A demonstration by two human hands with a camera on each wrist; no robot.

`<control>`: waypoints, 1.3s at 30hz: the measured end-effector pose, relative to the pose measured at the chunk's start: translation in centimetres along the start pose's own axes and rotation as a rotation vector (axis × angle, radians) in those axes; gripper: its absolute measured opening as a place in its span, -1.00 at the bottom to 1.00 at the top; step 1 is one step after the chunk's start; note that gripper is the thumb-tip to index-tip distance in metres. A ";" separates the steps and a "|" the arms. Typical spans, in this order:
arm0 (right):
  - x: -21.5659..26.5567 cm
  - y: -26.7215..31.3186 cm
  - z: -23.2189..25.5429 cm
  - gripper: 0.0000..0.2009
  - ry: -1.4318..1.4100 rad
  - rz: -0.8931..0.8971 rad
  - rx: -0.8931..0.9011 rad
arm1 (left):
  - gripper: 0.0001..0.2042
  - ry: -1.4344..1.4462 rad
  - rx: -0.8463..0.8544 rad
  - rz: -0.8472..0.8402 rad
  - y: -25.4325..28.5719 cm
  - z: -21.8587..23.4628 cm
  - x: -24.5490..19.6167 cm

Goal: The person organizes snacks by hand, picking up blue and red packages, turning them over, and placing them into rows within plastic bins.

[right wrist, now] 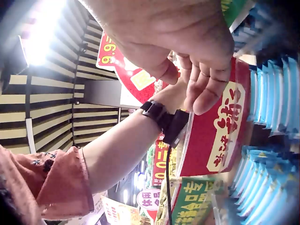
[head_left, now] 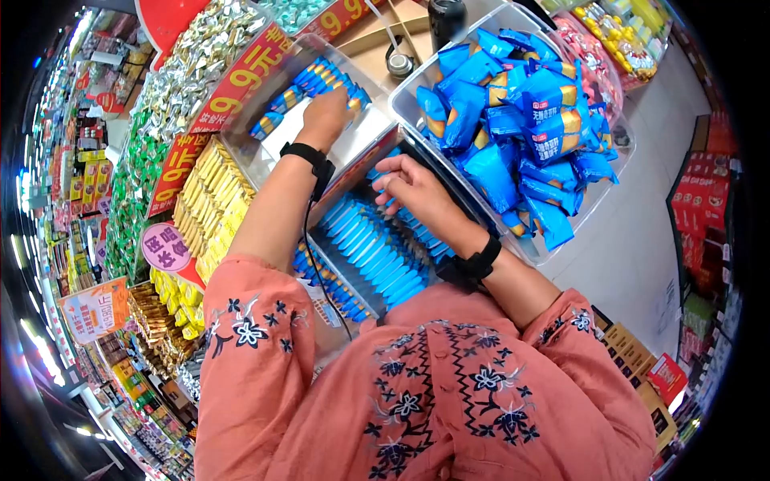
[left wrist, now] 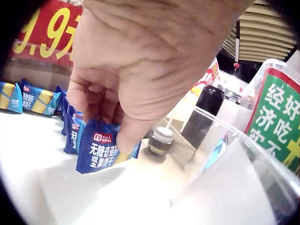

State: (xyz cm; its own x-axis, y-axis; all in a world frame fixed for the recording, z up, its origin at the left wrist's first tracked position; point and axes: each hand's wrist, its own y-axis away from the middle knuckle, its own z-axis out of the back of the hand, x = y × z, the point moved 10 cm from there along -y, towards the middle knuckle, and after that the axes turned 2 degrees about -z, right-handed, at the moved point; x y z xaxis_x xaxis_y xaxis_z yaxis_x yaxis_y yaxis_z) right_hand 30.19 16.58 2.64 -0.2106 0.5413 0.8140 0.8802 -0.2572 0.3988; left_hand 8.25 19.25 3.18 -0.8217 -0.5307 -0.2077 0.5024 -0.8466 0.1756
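Observation:
My left hand reaches into a clear bin with a white base. Between thumb and fingers it pinches a small blue biscuit packet, upright at the end of a row. More blue packets stand along the bin's back wall. My right hand hovers over a neighbouring bin, its fingers loosely curled with nothing in them. Below it, blue packets stand in tight rows, also visible as packets in the right wrist view.
To the right a large clear tub holds a heap of loose blue packets. Beyond the bins are a black container and a small jar. Yellow-wrapped sweets and red price signs line the left.

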 end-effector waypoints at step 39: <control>11.6 13.3 -4.1 -0.76 0.346 0.193 0.248 | -0.73 1.164 -0.265 0.108 17.3 10.5 -9.0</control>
State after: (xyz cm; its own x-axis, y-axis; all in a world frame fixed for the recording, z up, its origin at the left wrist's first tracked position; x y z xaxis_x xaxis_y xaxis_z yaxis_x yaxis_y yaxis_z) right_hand 37.71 16.21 19.13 -0.1252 0.1925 0.9733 0.9835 -0.1049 0.1472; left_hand 21.56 9.79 18.16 -0.1035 -0.2016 -0.9740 0.7057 -0.7049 0.0709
